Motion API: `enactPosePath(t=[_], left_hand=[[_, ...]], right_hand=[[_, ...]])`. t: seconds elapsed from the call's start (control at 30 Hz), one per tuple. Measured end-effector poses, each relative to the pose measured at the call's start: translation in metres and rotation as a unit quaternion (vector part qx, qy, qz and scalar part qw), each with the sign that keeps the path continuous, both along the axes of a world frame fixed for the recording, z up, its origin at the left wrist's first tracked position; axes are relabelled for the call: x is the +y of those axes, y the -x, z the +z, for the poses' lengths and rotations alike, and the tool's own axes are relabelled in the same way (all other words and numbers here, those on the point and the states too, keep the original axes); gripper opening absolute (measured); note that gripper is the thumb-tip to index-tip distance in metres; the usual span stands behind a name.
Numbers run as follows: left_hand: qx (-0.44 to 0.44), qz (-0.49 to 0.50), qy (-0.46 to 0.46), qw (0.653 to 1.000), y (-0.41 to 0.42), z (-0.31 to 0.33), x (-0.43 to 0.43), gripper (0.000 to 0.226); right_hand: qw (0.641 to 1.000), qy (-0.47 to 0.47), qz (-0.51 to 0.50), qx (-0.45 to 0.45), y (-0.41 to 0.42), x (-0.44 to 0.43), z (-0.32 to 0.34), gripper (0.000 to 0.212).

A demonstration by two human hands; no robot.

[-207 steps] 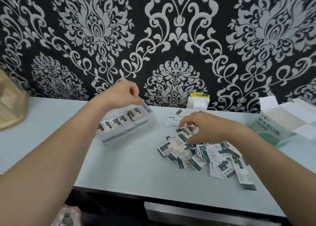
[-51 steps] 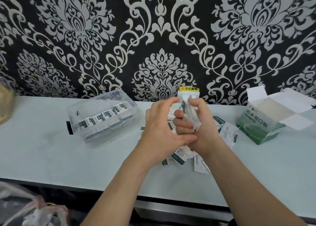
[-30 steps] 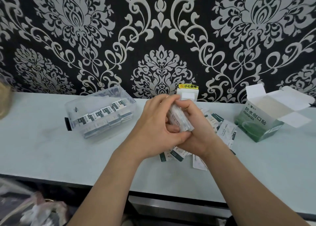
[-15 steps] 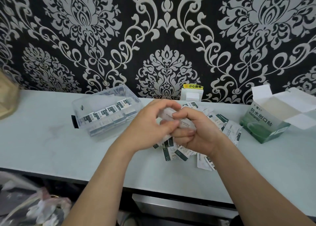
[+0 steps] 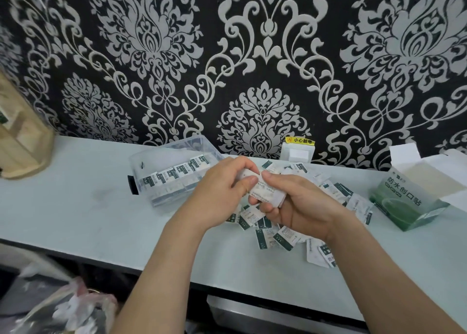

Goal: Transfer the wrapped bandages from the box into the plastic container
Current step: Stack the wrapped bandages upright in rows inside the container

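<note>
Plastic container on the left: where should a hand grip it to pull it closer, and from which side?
Probably the left end wall of the plastic container, coming from the left: that end is free, while the bandage row lines its near wall and the loose pile crowds its right.

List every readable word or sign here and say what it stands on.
"小心触电": yellow sticker on the white wall socket.
"防水创口贴": front of the green box.
Print on the wrapped bandages, whether loose, in the plastic container, or held by the left hand and right hand: too small or blurred to read.
</note>
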State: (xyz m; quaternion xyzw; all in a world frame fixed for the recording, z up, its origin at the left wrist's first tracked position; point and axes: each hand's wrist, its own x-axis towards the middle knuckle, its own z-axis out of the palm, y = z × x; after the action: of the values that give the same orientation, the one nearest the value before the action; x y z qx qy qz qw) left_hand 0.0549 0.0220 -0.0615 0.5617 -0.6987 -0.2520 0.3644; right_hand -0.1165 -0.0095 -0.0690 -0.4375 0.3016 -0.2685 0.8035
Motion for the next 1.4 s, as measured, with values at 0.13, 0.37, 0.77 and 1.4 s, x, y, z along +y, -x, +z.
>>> enactPosePath(t=[0.13, 0.37, 0.77, 1.4], left_hand=[[-0.005, -0.002, -0.020, 1.000, -0.015, 0.004, 0.001, 0.014], [0.123, 0.058, -0.022, 0.990, -0.062, 0.028, -0.003, 0.024], [0.321, 0.214, -0.191, 0.903, -0.109, 0.036, -0.039, 0.033], [0.244, 0.294, -0.168, 0.909, -0.116, 0.006, -0.061, 0.052]], right_hand=[[1.000, -0.009, 0.007, 0.003, -0.015, -0.002, 0.008, 0.030], [0.993, 0.083, 0.042, 0.075, -0.053, -0.020, 0.047, 0.022], [0.790, 0.475, -0.036, 0.386, -0.137, -0.034, 0.054, 0.013], [0.712, 0.514, 0.039, 0.476, -0.167, -0.057, 0.033, 0.029]])
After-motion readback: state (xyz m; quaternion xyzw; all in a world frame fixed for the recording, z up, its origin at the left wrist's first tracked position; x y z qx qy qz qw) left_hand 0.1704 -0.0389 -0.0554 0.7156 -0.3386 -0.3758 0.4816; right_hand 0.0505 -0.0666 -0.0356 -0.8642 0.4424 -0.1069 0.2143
